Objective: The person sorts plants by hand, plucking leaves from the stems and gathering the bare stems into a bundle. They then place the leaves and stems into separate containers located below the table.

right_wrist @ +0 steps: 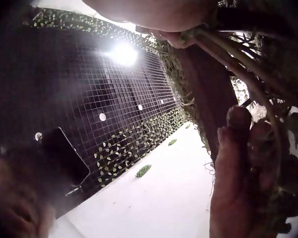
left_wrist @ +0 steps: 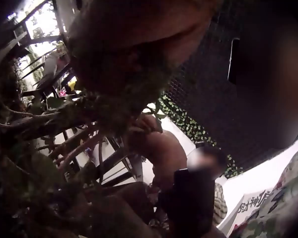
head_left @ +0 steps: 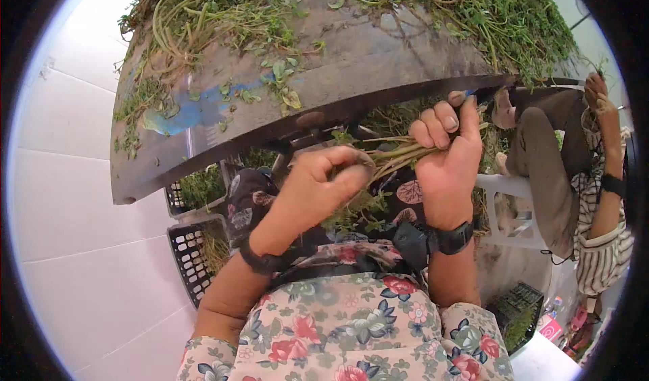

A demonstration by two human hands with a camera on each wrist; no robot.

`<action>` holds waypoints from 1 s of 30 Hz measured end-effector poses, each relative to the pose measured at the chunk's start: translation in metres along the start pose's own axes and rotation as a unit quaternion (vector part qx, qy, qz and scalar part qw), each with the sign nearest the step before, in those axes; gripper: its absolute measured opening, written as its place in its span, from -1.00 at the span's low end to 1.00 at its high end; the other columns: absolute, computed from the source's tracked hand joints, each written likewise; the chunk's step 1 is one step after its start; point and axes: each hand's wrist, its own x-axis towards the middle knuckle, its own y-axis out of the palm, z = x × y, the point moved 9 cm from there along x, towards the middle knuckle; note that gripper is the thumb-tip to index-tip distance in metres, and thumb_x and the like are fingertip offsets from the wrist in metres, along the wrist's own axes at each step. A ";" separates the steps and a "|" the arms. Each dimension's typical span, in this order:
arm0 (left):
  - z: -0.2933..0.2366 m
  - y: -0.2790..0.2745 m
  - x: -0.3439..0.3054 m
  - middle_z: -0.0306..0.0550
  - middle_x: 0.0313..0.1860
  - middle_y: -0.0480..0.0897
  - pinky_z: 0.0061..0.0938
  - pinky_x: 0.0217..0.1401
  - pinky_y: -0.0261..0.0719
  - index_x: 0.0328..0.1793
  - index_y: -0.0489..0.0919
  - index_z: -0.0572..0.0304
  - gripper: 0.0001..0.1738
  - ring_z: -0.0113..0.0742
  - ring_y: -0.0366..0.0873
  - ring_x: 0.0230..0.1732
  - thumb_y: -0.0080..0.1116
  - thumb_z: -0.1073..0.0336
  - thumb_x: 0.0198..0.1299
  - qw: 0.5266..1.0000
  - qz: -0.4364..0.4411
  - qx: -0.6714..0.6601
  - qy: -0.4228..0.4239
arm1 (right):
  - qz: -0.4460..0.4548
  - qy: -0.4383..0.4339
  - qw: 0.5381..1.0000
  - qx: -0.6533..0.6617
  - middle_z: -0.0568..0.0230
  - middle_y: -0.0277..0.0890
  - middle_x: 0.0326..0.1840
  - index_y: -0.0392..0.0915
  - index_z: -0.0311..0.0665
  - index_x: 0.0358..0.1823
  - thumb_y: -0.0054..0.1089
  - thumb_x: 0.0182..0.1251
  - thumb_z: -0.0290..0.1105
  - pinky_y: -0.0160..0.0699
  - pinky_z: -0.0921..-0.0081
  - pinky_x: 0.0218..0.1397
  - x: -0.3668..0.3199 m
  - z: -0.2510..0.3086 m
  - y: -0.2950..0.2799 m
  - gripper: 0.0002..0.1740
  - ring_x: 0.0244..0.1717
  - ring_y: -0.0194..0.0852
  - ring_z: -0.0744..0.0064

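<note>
A bundle of green leafy stems (head_left: pixel 395 156) stretches between my two hands, just below the table's near edge and above my lap. My left hand (head_left: pixel 328 178) grips the bundle at its left, fingers curled, with leaves hanging beneath. My right hand (head_left: pixel 449 154) curls its fingers around the stems' other end, thumb raised. Something small and blue (head_left: pixel 468 93) shows at the right thumb tip. In the right wrist view, thick stems (right_wrist: pixel 238 59) run past the fingers. The left wrist view is dark, with foliage covering much of the left hand.
Heaps of cut greens (head_left: pixel 507 16) lie on the dark table (head_left: pixel 324 70), loose sprigs nearer its edge. Black crates (head_left: pixel 189 256) with greens stand at lower left. Another person in a striped sleeve (head_left: pixel 598 266) sits at the right, near a white stool (head_left: pixel 497 208).
</note>
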 end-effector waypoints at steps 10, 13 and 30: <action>-0.017 0.012 -0.004 0.12 -0.46 0.47 -0.45 -0.29 0.43 -0.29 0.46 0.37 -0.78 -0.15 0.45 -0.43 0.04 0.36 -0.06 0.980 -0.002 0.180 0.083 | 0.012 0.001 0.999 -0.038 0.56 0.00 -0.70 0.33 -0.11 -0.38 -0.12 0.35 -0.12 -0.08 0.66 -0.60 0.002 -0.007 0.004 -0.75 -0.71 -0.16 0.68; -0.011 0.021 -0.007 0.09 -0.52 0.43 -0.42 -0.38 0.38 -0.36 0.42 0.36 -0.81 -0.15 0.38 -0.50 -0.01 0.34 -0.01 0.988 0.093 0.120 0.033 | 0.012 -0.020 0.999 -0.048 0.56 -0.02 -0.71 0.33 -0.11 -0.38 -0.13 0.37 -0.13 -0.11 0.66 -0.62 0.003 0.002 0.004 -0.75 -0.72 -0.18 0.68; -0.039 0.022 -0.047 -0.02 -0.62 0.36 -0.41 -0.52 0.28 -0.45 0.38 0.33 -0.83 -0.19 0.30 -0.61 -0.12 0.36 0.09 0.969 0.243 0.017 0.042 | 0.098 -0.024 0.993 0.053 0.57 -0.06 -0.72 0.31 -0.17 -0.37 -0.25 0.42 -0.19 -0.14 0.69 -0.69 0.008 0.027 0.021 -0.73 -0.77 -0.23 0.73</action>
